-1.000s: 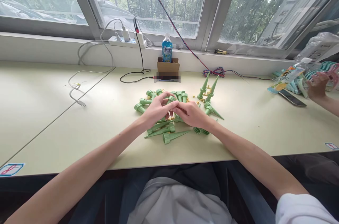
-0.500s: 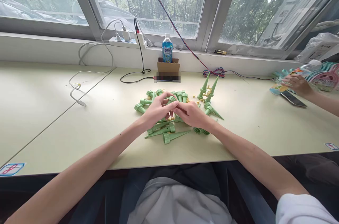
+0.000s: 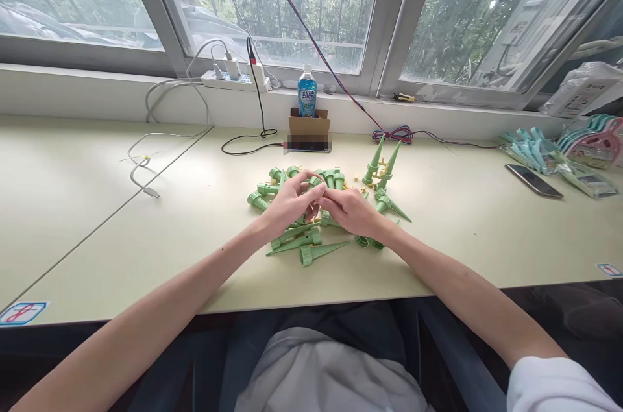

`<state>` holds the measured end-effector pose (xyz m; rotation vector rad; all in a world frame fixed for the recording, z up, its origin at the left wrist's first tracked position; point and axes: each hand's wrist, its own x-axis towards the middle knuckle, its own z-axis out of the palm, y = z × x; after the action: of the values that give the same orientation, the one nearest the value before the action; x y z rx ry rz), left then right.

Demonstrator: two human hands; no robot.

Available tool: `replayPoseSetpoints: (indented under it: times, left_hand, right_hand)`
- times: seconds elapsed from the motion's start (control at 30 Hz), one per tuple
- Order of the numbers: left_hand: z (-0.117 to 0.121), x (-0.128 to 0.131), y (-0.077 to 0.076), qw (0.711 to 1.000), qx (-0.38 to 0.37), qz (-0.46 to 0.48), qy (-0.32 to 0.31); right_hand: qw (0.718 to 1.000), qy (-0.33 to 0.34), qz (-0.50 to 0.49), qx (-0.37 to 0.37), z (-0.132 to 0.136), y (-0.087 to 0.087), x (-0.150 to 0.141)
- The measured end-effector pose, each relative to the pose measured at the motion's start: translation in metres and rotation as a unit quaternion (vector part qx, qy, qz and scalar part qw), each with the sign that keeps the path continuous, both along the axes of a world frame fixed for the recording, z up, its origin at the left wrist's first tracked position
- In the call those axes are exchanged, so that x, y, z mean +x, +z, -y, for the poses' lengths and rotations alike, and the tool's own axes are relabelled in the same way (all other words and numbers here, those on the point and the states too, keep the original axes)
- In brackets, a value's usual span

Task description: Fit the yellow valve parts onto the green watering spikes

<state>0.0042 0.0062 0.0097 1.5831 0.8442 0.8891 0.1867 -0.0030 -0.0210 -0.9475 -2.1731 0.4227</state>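
My left hand (image 3: 291,199) and my right hand (image 3: 354,208) meet over a pile of several green plastic plant watering spikes (image 3: 316,252). Between the curved thumb and finger of my left hand shows a ribbed green spike head (image 3: 314,183), which the hand appears to hold. The fingertips of my right hand are pinched together against my left thumb; what they grip is hidden. Small yellow pieces (image 3: 364,191) lie scattered just beyond my right hand. Two green spikes (image 3: 381,165) with yellow fittings stand upright, points up, to the right of the pile.
A blue-labelled bottle (image 3: 307,94) stands at the back behind a cardboard box (image 3: 309,123). Cables (image 3: 396,133) and a white power strip (image 3: 233,80) lie along the window ledge. At right are a phone (image 3: 534,181) and bagged teal items (image 3: 530,146).
Another person's hand, with a bottle at the far right, has gone out of view. My own hands stay at the same spot, with only slight finger movement.
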Motion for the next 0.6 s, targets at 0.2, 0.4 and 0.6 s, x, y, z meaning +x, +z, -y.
replayPoseSetpoints:
  times: [0.2,0.4,0.6]
  left_hand:
    - [0.0023,0.0033,-0.0011,1.0,0.014,0.01,0.026]
    - [0.0047,0.0031,-0.0012,0.999,0.04,0.013,0.021]
    - [0.0049,0.0026,-0.0001,0.999,0.044,0.02,0.016]
  right_hand:
    - [1.0,-0.008,-0.006,-0.014,-0.0001,0.0001,0.0003]
    - [1.0,-0.019,-0.012,-0.006,-0.0014,-0.0013,0.0006]
    - [0.999,-0.017,-0.026,-0.014,-0.0017,-0.002,0.0012]
